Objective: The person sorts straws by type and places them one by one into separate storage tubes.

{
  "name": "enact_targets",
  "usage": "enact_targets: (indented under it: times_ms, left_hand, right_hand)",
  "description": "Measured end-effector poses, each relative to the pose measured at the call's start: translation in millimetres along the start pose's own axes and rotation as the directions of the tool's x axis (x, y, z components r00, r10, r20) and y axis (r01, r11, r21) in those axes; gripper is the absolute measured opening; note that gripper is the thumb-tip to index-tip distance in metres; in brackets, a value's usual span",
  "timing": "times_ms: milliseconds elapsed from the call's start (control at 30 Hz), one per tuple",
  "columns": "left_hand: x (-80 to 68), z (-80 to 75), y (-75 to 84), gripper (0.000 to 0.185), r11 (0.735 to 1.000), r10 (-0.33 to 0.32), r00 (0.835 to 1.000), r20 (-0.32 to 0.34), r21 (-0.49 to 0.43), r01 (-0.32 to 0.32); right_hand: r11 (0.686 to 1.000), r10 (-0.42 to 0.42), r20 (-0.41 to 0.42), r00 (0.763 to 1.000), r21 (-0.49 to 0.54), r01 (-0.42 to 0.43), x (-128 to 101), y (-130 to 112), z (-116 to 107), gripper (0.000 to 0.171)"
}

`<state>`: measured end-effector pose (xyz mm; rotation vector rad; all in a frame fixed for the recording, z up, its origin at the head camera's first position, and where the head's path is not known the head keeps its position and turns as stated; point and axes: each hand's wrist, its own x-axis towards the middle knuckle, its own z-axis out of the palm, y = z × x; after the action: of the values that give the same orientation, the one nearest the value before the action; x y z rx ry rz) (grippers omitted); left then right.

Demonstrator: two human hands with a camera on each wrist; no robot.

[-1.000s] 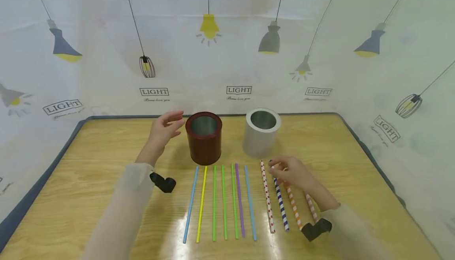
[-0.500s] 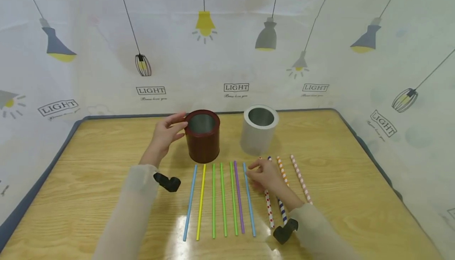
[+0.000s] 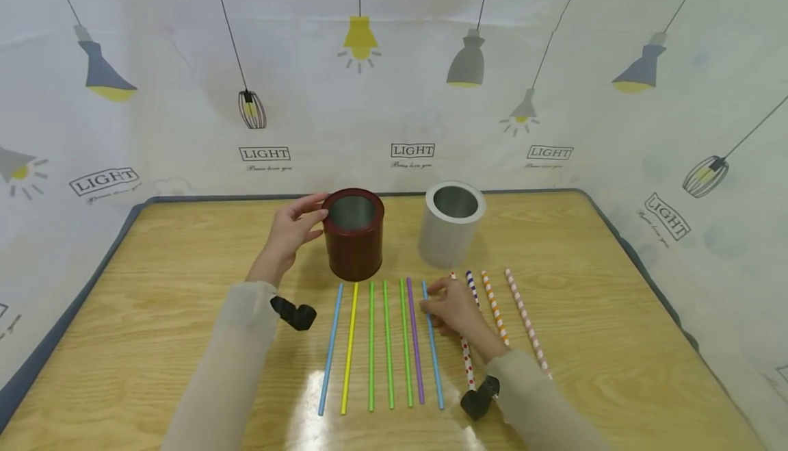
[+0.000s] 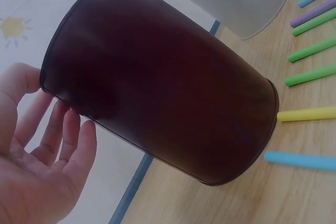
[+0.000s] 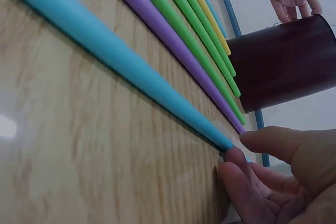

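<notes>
Blue straw (image 3: 434, 369) pinched below frame centre, the right hand (image 3: 454, 307) is lifting nothing yet, with the straws (image 3: 371, 348) all lying flat and the left hand (image 3: 289, 233), fingers parted, touching the maroon can (image 3: 355, 254).

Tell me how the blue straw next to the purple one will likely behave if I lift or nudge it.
The blue straw looks slim, so it's probably light. It lies straight along the table, suggesting it should stay fairly stiff. Its rounded, smooth-looking sides mean it might roll if nudged.
</notes>
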<state>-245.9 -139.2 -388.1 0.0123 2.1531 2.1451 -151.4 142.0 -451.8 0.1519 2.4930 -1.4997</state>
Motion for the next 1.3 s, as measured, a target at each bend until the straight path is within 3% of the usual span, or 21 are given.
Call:
enact_targets:
  times_ms: [300, 500, 733, 900, 1067, 1300]
  left_hand:
    - [1.5, -0.1, -0.5, 0.043, 1.000, -0.010, 1.000, 0.015, -0.003, 0.010]
    - [0.3, 0.0, 0.7, 0.043, 1.000, -0.016, 1.000, 0.013, 0.004, 0.016]
    - [-0.1, -0.1, 0.5, 0.043, 1.000, -0.019, 1.000, 0.010, -0.002, 0.019]
    - [1.4, 0.3, -1.5, 0.043, 1.000, -0.025, 1.000, 0.009, -0.001, 0.025]
    - [2.0, -0.6, -2.9, 0.042, 1.000, -0.014, 1.000, 0.005, 0.000, 0.014]
    - [2.2, -0.7, -3.2, 0.043, 1.000, -0.013, 1.000, 0.015, 0.000, 0.013]
  right_hand:
    - [0.994, -0.067, -0.022, 0.998, -0.088, 0.065, 1, 1, 4, 0.032]
    - [0.992, -0.048, -0.033, 0.998, -0.115, 0.044, 0, -2, 5, 0.034]
    - [0.974, -0.106, -0.065, 0.992, -0.210, 0.090, 0, -3, 7, 0.033]
    - [0.963, -0.095, -0.075, 0.993, -0.260, 0.073, 0, -2, 7, 0.033]
    - [0.974, -0.080, -0.043, 0.996, -0.215, 0.068, 2, -2, 6, 0.032]
    - [0.980, -0.149, -0.026, 0.988, -0.135, 0.144, 3, -13, -2, 0.034]
